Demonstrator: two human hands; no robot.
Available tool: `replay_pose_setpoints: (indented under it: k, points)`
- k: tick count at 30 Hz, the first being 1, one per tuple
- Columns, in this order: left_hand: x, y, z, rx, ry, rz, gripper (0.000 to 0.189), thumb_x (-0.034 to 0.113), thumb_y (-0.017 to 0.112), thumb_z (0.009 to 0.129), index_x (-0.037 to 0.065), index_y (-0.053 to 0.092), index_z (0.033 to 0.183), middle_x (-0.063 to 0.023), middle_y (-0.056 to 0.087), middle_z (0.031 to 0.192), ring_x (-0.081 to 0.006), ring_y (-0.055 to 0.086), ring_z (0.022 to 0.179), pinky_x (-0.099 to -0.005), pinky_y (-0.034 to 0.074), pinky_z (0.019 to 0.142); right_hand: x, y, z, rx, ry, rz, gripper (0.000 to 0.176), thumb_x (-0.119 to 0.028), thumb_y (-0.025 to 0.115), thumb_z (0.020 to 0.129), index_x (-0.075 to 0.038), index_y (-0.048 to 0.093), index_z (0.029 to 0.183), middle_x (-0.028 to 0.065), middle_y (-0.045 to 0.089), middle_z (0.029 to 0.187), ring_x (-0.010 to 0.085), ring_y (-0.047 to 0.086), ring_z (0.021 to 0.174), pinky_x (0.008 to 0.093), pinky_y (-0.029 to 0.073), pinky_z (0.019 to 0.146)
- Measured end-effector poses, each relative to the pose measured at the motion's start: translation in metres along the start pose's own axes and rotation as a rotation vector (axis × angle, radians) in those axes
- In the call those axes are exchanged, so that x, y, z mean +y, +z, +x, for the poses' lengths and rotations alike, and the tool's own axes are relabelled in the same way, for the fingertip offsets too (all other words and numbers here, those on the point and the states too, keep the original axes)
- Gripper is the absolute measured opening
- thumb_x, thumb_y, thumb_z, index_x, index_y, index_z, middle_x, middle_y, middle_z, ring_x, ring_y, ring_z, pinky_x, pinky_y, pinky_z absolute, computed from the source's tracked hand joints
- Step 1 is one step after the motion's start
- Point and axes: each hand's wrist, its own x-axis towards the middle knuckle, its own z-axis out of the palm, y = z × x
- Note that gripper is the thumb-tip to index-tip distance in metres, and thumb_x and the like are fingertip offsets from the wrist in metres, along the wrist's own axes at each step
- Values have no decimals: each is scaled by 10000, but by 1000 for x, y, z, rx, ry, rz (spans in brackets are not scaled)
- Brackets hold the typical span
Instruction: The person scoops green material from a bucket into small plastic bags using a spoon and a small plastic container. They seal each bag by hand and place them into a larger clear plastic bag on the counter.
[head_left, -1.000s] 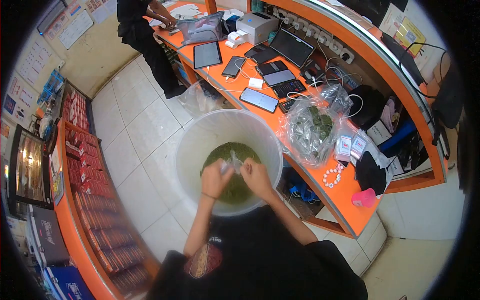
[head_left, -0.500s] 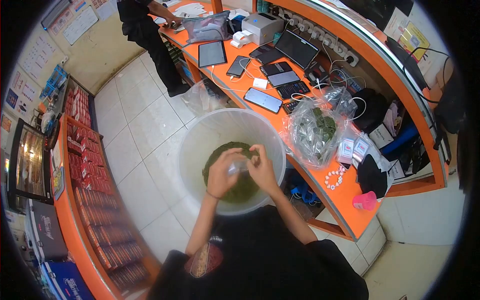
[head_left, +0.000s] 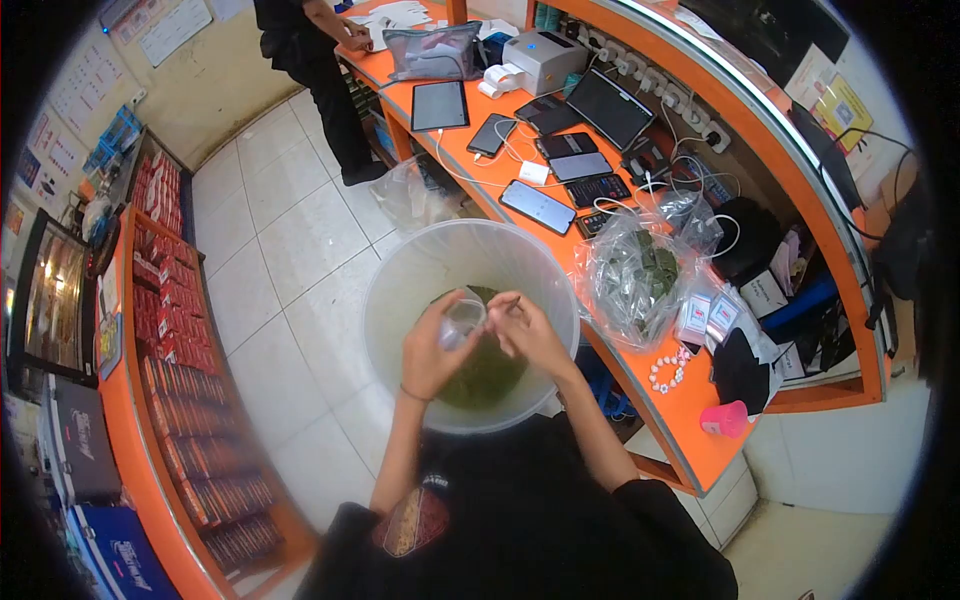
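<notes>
Holding a small cup [head_left: 463, 322] over a big tub here, and it's clear, thin-looking plastic with a round rim and a shine on its side. It's tilted a bit, and the fingers hide part of it, so I can't tell whether anything's inside. The left hand [head_left: 428, 350] has it wrapped between thumb and fingers, with a thin dark band round the wrist. The right hand [head_left: 530, 342] is right by the rim with its fingers curled in; can't tell if they're pinching anything or just touching the cup.

The tub [head_left: 392, 275] is round, wide and cloudy see-through plastic, kinda milky, with a smooth lip. Down in it sits a dull green mass [head_left: 485, 385], roughly round in outline and fine-looking on top. Too blurry to say if it's wet or dry.

Beside the tub is the counter [head_left: 690, 452], flat bright orange with a greyish edge strip. A crinkly, glossy clear bag [head_left: 635, 280] sits there with dark green, lumpy, leafy-looking stuff in it. Near that there's a beaded bracelet [head_left: 668, 372] in pink and white, a crumpled black cloth [head_left: 742, 368] and a pink cup [head_left: 724, 420]. Further up are a phone [head_left: 538, 207] with its screen lit and a flat dark tablet [head_left: 440, 105]. The floor [head_left: 310, 240] is shiny pale tile.
</notes>
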Motion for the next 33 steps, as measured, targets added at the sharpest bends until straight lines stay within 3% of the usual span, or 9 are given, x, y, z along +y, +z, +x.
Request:
replay_pose_setpoints:
  k: [3,5,9,12,14,15,20,23,33]
  points:
    - [-1,-12,-1,183,-98,-45,524,137,806,761,32,543,1202,-140,673,1145,-206,662,988,-309,528,828,13,-11,34,-11,-11,-55,268,-244,656,925,16,594,917,44,570,678,132,536,575,288,426,519]
    - [-14,-19,-9,251,-166,-46,459,133,801,771,41,559,1150,-140,679,1128,-181,656,965,-290,534,780,24,-17,69,-40,-180,-888,366,-311,633,928,46,634,849,162,573,658,263,593,583,379,463,555]
    - [-35,-17,-16,288,-121,-102,380,108,779,796,55,579,1114,-148,680,1110,-167,642,892,-290,533,726,86,-10,132,-234,29,-995,384,-318,642,909,64,654,867,262,571,680,397,630,681,452,482,642]
    - [-40,-18,-15,290,-28,12,393,98,771,803,47,568,1135,-142,666,1126,-165,633,878,-288,530,728,142,21,140,-129,-166,-941,374,-302,636,904,66,664,837,295,616,752,431,646,751,457,499,694]
    - [-35,-19,-14,359,-84,-64,425,91,771,800,39,553,1161,-133,656,1139,-156,624,882,-281,525,734,188,33,117,-267,-616,-762,356,-268,613,917,69,668,818,282,643,756,464,636,730,458,517,709]
    - [-31,-20,-13,418,-134,-145,457,84,771,797,31,539,1187,-123,646,1152,-148,615,886,-273,521,740,280,19,134,-451,-487,-1006,329,-252,609,926,62,680,859,245,668,759,406,677,729,433,537,721]
    - [-25,-24,-10,502,-270,-287,559,74,777,785,7,492,1262,-118,606,1210,-125,581,898,-250,500,749,168,42,95,-746,271,-551,408,-313,583,965,75,682,890,175,703,814,209,716,836,336,563,764]
    - [-27,-25,-12,507,-276,-262,572,82,788,774,4,504,1264,-123,593,1230,-150,572,994,-260,505,765,126,12,91,-769,497,-268,424,-314,520,1005,81,666,951,157,702,914,211,709,849,296,574,797]
    - [-27,-26,-9,444,-203,-68,597,127,801,771,8,526,1288,-117,593,1218,-193,580,1073,-286,504,815,51,-35,95,-591,542,41,349,-342,512,1007,-2,587,1033,177,679,1023,146,677,855,243,569,796]
